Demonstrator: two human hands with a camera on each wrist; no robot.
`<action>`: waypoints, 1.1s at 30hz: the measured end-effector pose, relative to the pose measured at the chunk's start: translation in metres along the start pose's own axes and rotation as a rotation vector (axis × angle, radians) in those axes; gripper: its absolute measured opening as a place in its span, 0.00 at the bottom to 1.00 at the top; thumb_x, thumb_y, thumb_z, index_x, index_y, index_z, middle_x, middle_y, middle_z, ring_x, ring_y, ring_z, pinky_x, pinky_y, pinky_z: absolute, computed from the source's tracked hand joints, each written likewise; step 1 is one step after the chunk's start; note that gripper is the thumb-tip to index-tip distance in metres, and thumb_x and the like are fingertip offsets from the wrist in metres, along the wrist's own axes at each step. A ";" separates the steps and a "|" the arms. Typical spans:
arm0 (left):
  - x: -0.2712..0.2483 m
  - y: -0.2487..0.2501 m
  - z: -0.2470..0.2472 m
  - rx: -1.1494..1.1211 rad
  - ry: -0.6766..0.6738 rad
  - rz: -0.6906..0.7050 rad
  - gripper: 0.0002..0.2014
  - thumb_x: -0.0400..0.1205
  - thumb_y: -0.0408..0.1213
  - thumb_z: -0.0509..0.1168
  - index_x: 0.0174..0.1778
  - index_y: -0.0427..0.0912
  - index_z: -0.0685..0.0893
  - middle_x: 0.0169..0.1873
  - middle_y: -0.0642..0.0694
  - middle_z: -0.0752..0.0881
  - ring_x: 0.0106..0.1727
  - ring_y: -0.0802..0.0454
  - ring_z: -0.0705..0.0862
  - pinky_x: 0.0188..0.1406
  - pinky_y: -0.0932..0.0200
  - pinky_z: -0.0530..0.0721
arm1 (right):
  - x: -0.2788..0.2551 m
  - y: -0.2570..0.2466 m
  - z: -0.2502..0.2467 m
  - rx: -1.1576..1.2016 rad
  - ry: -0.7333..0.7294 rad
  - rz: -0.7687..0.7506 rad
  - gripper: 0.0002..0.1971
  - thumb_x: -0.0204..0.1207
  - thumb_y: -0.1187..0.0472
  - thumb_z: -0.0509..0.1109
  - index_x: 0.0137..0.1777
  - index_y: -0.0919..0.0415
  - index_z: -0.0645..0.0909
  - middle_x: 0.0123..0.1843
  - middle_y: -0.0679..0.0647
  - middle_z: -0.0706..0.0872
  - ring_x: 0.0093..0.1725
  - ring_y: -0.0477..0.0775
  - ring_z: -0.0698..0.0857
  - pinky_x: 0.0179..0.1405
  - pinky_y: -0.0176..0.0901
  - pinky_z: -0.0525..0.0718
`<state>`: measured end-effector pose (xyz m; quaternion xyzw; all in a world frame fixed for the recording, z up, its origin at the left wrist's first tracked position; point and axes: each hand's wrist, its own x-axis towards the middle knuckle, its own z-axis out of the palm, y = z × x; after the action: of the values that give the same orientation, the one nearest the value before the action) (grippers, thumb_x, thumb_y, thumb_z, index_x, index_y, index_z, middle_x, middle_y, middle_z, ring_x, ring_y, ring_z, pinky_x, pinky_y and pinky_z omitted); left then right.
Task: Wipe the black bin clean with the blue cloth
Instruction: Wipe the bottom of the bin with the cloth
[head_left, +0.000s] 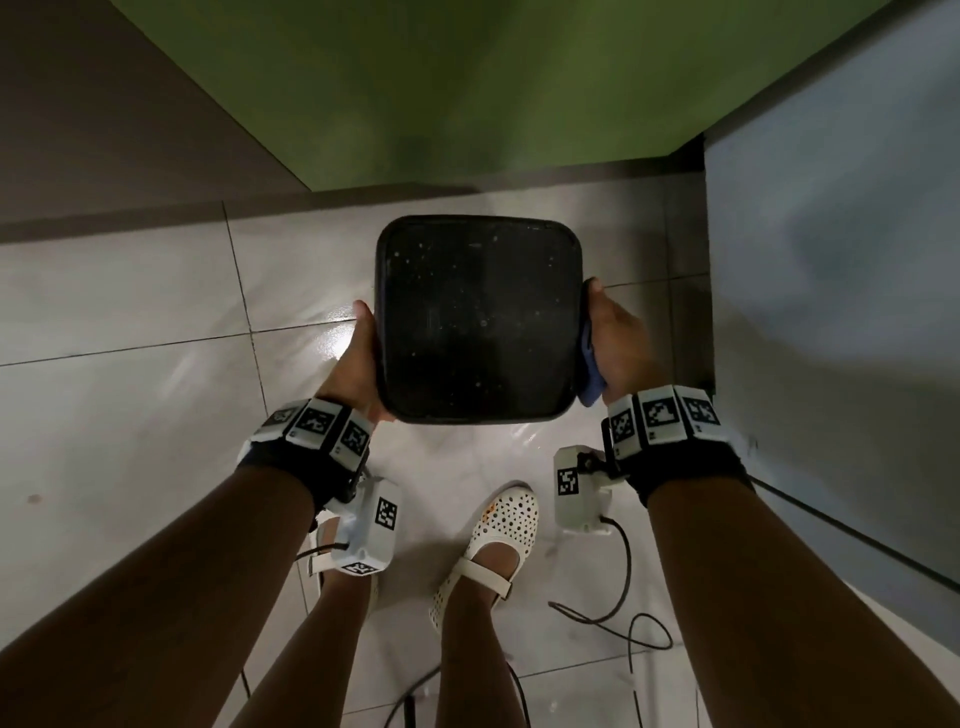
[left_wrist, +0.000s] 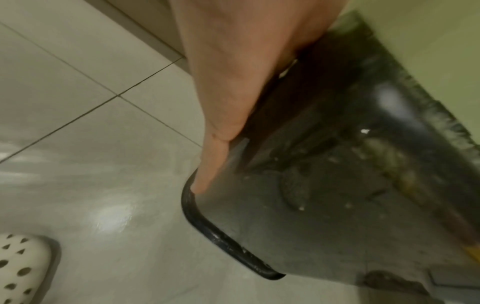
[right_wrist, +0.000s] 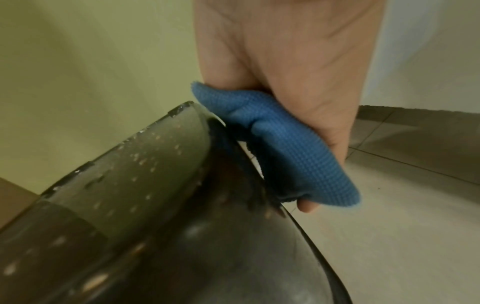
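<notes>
The black bin (head_left: 478, 322) is held off the tiled floor between my two hands, its square face turned up toward the head camera and speckled with pale spots. My left hand (head_left: 358, 358) lies flat along the bin's left side, fingers (left_wrist: 221, 144) straight down the wall to the rim, bin (left_wrist: 337, 185) beside them. My right hand (head_left: 618, 343) is at the bin's right edge and grips the bunched blue cloth (head_left: 589, 374). In the right wrist view the blue cloth (right_wrist: 285, 154) is wadded in the curled fingers (right_wrist: 306, 205) and touches the wet rim of the bin (right_wrist: 155, 205).
A green wall (head_left: 467, 78) stands right behind the bin and a grey panel (head_left: 831, 312) closes in the right side. My feet in white perforated shoes (head_left: 498, 535) stand just below the bin. Black cables (head_left: 623, 597) trail across the glossy tiles.
</notes>
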<state>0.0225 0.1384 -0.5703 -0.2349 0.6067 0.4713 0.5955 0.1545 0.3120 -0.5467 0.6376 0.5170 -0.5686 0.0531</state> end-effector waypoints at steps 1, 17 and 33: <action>-0.003 0.002 -0.002 0.059 0.003 0.027 0.36 0.75 0.71 0.34 0.54 0.59 0.83 0.57 0.46 0.86 0.61 0.44 0.82 0.65 0.37 0.76 | -0.002 -0.002 0.000 -0.004 0.025 -0.015 0.21 0.84 0.44 0.54 0.45 0.58 0.81 0.38 0.48 0.82 0.37 0.45 0.80 0.41 0.40 0.81; -0.006 0.007 0.017 0.345 0.214 0.674 0.28 0.82 0.51 0.40 0.79 0.47 0.57 0.77 0.46 0.68 0.74 0.56 0.68 0.74 0.60 0.66 | -0.027 -0.057 0.118 -1.015 0.155 -0.820 0.28 0.84 0.42 0.50 0.82 0.49 0.55 0.84 0.56 0.52 0.81 0.58 0.54 0.75 0.57 0.56; -0.008 0.007 0.018 0.423 0.372 0.607 0.22 0.87 0.45 0.45 0.78 0.54 0.58 0.74 0.46 0.72 0.72 0.51 0.72 0.58 0.73 0.65 | 0.002 -0.038 0.088 -1.060 0.389 -0.826 0.28 0.79 0.42 0.47 0.77 0.49 0.67 0.79 0.60 0.67 0.78 0.65 0.65 0.72 0.69 0.62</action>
<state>0.0271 0.1541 -0.5578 0.0011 0.8291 0.4398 0.3451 0.0679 0.2732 -0.5591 0.3674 0.9248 -0.0888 0.0429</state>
